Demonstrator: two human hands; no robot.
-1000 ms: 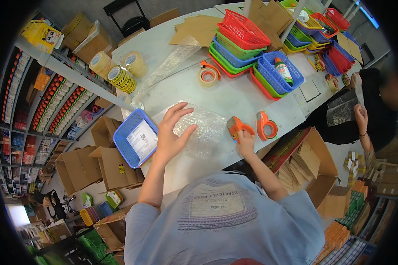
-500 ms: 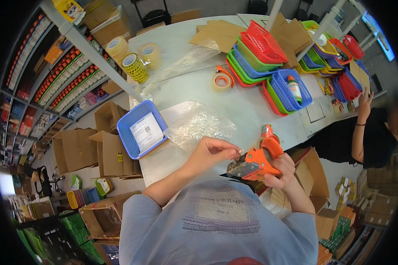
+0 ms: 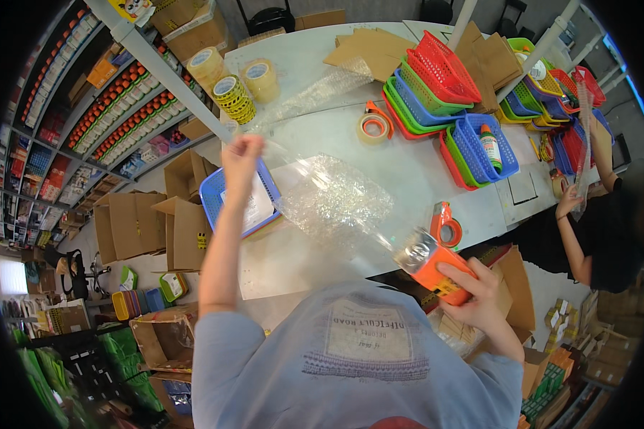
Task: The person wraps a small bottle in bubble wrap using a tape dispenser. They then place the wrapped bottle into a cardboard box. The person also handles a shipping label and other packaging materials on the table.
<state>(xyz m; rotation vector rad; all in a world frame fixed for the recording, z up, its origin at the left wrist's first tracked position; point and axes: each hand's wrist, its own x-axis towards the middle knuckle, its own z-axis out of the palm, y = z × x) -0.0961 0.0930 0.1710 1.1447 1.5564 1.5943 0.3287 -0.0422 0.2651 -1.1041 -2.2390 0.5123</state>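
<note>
My right hand (image 3: 472, 289) grips an orange tape dispenser (image 3: 440, 275) above the table's near edge. From it a strip of clear tape (image 3: 381, 237) runs up and left over the table. My left hand (image 3: 243, 161) is raised with its fingers pinched together at the strip's far end. Beneath the strip lies a sheet of bubble wrap (image 3: 340, 207). Partly covered by my left hand and forearm is a blue plastic basket (image 3: 270, 179) with a white printed sheet (image 3: 259, 209) in it. Just beyond the dispenser sits a second orange tape dispenser (image 3: 447, 227).
Tape rolls (image 3: 260, 80) stand at the back left, near a pole. Stacked coloured baskets (image 3: 436, 75), one holding a bottle (image 3: 490, 146), fill the right side. Another orange dispenser (image 3: 374, 125) lies before them. Open cartons (image 3: 132, 225) stand on the left. A co-worker (image 3: 597, 229) is at the right.
My left hand has swung up and left, away from the dispenser, drawing out a long strip of clear tape. My right hand has turned the dispenser. The co-worker now holds a clear sheet.
</note>
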